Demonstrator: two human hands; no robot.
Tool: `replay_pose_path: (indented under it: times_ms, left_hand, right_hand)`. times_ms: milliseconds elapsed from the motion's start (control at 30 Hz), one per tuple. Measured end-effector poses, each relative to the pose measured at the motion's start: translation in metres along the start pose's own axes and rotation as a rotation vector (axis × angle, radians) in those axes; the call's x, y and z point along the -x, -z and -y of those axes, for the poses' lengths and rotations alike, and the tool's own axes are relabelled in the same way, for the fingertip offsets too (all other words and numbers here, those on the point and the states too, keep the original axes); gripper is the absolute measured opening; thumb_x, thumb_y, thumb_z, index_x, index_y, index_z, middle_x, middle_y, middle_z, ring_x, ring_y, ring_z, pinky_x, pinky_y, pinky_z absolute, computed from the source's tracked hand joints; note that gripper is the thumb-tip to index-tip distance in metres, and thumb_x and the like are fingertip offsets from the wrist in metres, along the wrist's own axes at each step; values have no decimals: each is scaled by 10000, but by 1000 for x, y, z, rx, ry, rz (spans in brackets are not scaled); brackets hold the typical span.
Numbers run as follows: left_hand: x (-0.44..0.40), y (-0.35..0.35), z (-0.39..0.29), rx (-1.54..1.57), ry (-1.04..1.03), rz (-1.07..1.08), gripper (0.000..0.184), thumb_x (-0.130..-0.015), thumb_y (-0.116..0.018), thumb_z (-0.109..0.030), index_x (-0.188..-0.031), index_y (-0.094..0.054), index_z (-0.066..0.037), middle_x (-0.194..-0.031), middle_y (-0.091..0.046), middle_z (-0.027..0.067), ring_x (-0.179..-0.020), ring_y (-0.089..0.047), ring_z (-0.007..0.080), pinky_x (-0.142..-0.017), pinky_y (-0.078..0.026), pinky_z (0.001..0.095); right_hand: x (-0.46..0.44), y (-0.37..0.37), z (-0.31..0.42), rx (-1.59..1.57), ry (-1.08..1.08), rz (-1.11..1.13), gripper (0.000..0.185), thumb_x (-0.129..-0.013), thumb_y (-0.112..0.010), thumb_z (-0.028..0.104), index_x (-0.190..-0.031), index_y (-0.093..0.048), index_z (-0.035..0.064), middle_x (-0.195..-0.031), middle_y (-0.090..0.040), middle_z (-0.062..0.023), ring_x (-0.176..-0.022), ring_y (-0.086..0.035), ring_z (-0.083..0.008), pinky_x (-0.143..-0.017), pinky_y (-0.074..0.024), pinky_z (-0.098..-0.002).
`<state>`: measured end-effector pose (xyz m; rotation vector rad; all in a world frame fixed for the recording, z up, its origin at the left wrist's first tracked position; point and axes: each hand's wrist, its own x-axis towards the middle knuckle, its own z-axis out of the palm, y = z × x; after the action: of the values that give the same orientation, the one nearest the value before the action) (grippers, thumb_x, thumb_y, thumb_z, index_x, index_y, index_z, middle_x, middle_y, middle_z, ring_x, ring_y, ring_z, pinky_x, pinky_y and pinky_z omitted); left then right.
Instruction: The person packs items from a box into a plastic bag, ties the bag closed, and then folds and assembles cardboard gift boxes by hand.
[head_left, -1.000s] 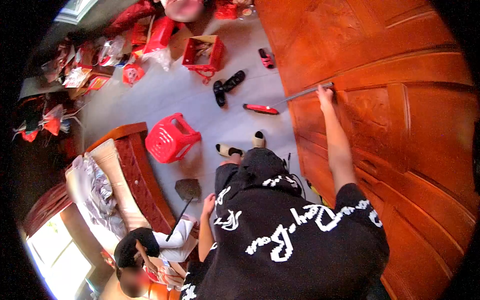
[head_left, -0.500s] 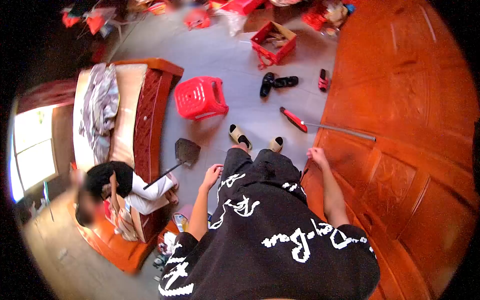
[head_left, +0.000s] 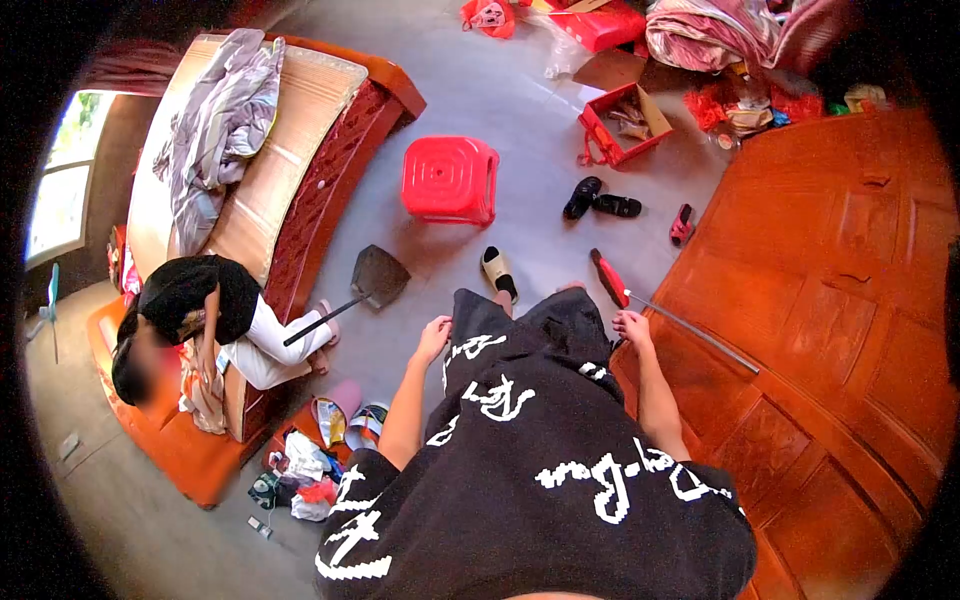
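Note:
My left hand (head_left: 433, 338) hangs beside my shorts, holding nothing, its fingers loosely bent. Nearest to it on the floor is a dark dustpan (head_left: 380, 277) with a long black handle, apart from the hand. On the other side my right hand (head_left: 632, 328) is also empty, fingers relaxed. A broom (head_left: 610, 280) with a red and black head lies close to that hand in the picture, its grey handle reaching across the wooden cabinet front (head_left: 800, 340). No grip on the broom shows.
A red plastic stool (head_left: 445, 180) stands ahead, with black slippers (head_left: 600, 200) and a red box (head_left: 625, 125) beyond. To the left, a person in black and white (head_left: 205, 310) sits on the edge of a bed (head_left: 290, 190). Clothes and shoes (head_left: 305, 460) are piled behind.
The view has turned and shifted, so the bed, stool and box sit elsewhere in the picture. My right hand now appears closer to the broom's head. Both hands stay empty.

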<state>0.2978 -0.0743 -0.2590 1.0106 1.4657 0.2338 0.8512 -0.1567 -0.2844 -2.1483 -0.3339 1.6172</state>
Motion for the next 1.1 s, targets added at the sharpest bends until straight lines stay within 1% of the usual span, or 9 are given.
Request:
replay_pose_path:
  times_ms: [333, 433, 533, 567, 700, 733, 900, 967, 1100]
  left_hand:
    - [-62, 24, -65, -60, 58, 43, 253, -1016, -538, -190, -1185, -662, -49, -901, -691, 52, -807, -616, 122, -713, -532, 316]
    - [-86, 29, -110, -165, -13, 28, 256, -1016, -529, -180, -1195, -659, -52, -940, -702, 76, -862, -639, 140, -784, -530, 328]
    - [-114, 40, -144, -179, -114, 48, 245, -1008, -566, -206, -1181, -669, -66, -1045, -717, 88, -1012, -664, 177, -902, -507, 328]
    - [-130, 46, -146, -183, -224, 26, 250, -1006, -567, -213, -1185, -673, -74, -1057, -721, 82, -1025, -663, 182, -909, -508, 333]
    - [-150, 71, -187, -134, -125, -130, 230, -1009, -546, -166, -1136, -677, -25, -1017, -716, 82, -979, -655, 145, -874, -511, 312]
    - [-155, 76, -200, -71, -83, -141, 236, -1009, -537, -157, -1145, -670, -16, -976, -714, 87, -916, -652, 134, -848, -507, 296]
    - [-185, 70, -260, 70, -61, -216, 224, -1025, -500, -129, -1062, -689, -13, -954, -717, 71, -869, -654, 145, -823, -523, 302]
    - [-183, 68, -256, -131, -141, -370, 210, -1014, -511, -121, -1033, -690, -12, -918, -707, 60, -853, -646, 146, -802, -514, 299]
    - [-168, 85, -270, -18, -52, -633, 218, -1004, -509, -138, -1036, -686, -18, -939, -708, 99, -875, -661, 194, -831, -505, 332]
  right_hand:
    - [-59, -27, 80, 121, 95, -33, 261, -1022, -538, 221, -1151, -675, 40, -895, -738, -100, -686, -682, -161, -552, -499, -276]
    - [-71, -40, 133, 174, -4, -83, 258, -1011, -555, 228, -1116, -685, 32, -871, -737, -93, -665, -665, -153, -559, -507, -284]
    - [-104, -39, 179, 67, 102, -38, 242, -1014, -552, 219, -1077, -683, 25, -835, -721, -94, -659, -631, -153, -587, -524, -296]
    - [-122, -41, 195, -25, 132, -62, 238, -1019, -546, 214, -1080, -682, 28, -837, -718, -98, -668, -635, -154, -585, -523, -297]
    - [-130, -38, 255, -91, 147, -2, 252, -1027, -524, 197, -1169, -646, 27, -892, -709, -111, -727, -657, -164, -654, -552, -305]
    - [-137, -38, 266, -97, 227, -33, 223, -1014, -550, 182, -1082, -693, 25, -854, -722, -98, -669, -663, -146, -602, -533, -294]
    - [-159, -30, 329, -44, 82, -29, 212, -1025, -539, 198, -1084, -683, 54, -846, -718, -88, -634, -631, -135, -574, -505, -284]
    - [-174, -29, 343, -9, 120, 24, 219, -1031, -527, 211, -1096, -678, 67, -844, -719, -82, -640, -633, -134, -564, -494, -282]
    - [-195, -42, 380, 40, 219, 102, 268, -1035, -527, 285, -1154, -669, 92, -920, -732, -61, -726, -662, -112, -623, -503, -263]
